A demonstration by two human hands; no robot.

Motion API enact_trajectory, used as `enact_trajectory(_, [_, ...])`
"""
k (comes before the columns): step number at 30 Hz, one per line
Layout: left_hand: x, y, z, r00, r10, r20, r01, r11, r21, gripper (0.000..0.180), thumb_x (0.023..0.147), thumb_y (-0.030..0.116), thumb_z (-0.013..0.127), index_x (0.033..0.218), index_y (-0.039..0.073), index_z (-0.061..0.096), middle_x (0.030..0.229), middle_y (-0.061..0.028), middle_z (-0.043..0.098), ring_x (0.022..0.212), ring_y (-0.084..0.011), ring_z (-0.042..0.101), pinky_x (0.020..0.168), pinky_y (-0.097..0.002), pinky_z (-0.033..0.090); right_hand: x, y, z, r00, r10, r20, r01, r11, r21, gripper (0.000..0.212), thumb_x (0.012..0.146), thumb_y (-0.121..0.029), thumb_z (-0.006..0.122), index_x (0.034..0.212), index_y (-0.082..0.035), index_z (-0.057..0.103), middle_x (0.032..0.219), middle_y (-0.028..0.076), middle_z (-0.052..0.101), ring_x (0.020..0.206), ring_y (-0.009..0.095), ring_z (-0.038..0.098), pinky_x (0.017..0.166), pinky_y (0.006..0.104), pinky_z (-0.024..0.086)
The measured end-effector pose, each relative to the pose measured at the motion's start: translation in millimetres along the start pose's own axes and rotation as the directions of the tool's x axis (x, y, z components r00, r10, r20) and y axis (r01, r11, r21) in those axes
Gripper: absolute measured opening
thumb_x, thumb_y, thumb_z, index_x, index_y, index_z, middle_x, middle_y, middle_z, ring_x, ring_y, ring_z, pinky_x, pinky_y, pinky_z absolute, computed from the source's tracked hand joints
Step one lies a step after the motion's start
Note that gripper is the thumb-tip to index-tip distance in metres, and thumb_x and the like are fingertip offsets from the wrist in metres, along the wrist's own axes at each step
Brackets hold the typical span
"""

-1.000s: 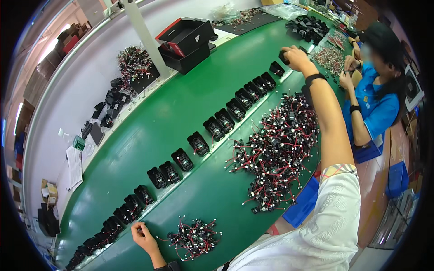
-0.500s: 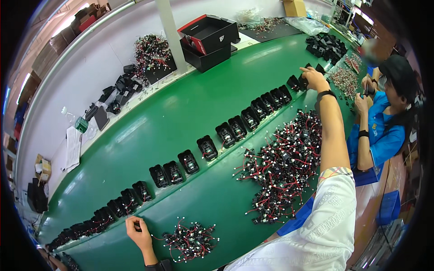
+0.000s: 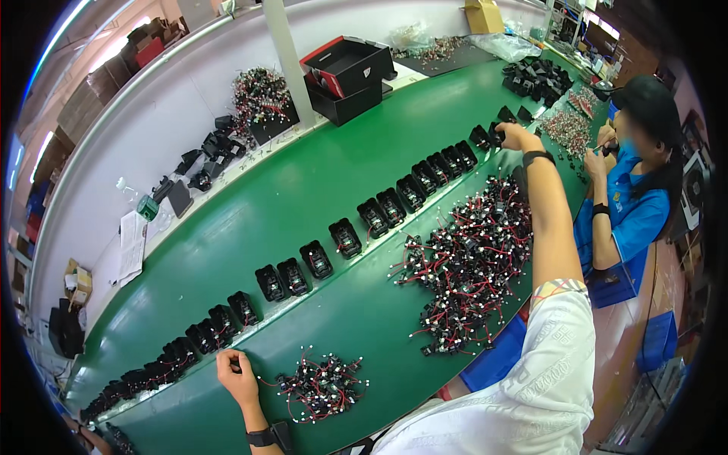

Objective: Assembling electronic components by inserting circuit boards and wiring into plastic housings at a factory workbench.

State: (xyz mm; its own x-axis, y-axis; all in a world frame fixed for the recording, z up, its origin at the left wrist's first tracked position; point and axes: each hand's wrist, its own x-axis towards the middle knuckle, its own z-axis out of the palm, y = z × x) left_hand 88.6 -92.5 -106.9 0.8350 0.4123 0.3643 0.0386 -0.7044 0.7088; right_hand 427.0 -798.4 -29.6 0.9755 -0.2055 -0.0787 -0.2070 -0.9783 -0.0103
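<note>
Across the green table (image 3: 250, 227), head view: one row of open black housings (image 3: 345, 237), set on a slant from lower left to upper right, some with red wires showing. Your right hand (image 3: 519, 139), one: at the row's upper end, fingers bent down at a housing; whether they grasp it, you cannot tell from here. Your left hand (image 3: 237, 373), one: near the row's lower part, fingers curled; whether anything is pinched, you cannot tell. Wired parts, two heaps: a small heap (image 3: 322, 385) to the right of your left hand, a large heap (image 3: 481, 265) below your right hand. Black cases (image 3: 537, 80), one pile, beyond your right hand. Co-worker (image 3: 633, 205), one, blue shirt, seated at right.
</note>
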Motion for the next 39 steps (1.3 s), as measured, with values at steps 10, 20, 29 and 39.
enact_trajectory(10, [-3,-5,-2,1.000,-0.003,0.008,0.003,1.000,-0.015,0.008,0.078,0.003,0.059,0.074,0.000,0.051,0.078,-0.0055,0.051,0.062,-0.0144,0.043,0.053,-0.0259,0.031,-7,-8,9,0.989,0.089,0.114,-0.087,0.996,-0.022,0.052,0.076,-0.009,0.052,0.127,-0.018,0.055,0.142,0.004,0.044,0.123,0.028,0.048,0.099,0.0388,0.043])
enact_trajectory(20, [-1,-6,1,1.000,0.007,-0.001,-0.007,1.000,-0.022,0.008,0.076,0.002,0.059,0.074,0.001,0.051,0.077,-0.0058,0.050,0.062,-0.0152,0.044,0.053,-0.0262,0.032,6,5,14,1.000,-0.011,0.010,0.010,0.994,0.113,0.049,0.073,-0.002,0.047,0.119,-0.015,0.061,0.145,0.007,0.039,0.125,0.031,0.047,0.101,0.0381,0.041])
enact_trajectory(29, [-5,-10,-8,1.000,0.006,-0.019,-0.006,1.000,-0.029,0.006,0.077,0.003,0.059,0.075,0.002,0.054,0.075,-0.0047,0.052,0.062,-0.0131,0.047,0.053,-0.0258,0.034,-1,6,-18,0.978,0.191,-0.086,-0.168,0.960,0.223,0.036,0.079,-0.018,0.053,0.113,-0.015,0.065,0.122,0.013,0.059,0.113,0.034,0.056,0.094,0.0452,0.045])
enact_trajectory(39, [35,75,-86,0.955,0.211,0.208,-0.108,0.902,-0.419,0.021,0.090,0.009,0.054,0.105,-0.004,0.060,0.105,-0.0094,0.063,0.100,-0.0158,0.057,0.089,-0.0289,0.043,-32,40,-97,0.933,0.198,-0.302,-0.009,0.848,0.530,0.032,0.064,-0.017,0.068,0.092,-0.001,0.070,0.092,0.018,0.069,0.085,0.030,0.066,0.077,0.0380,0.050])
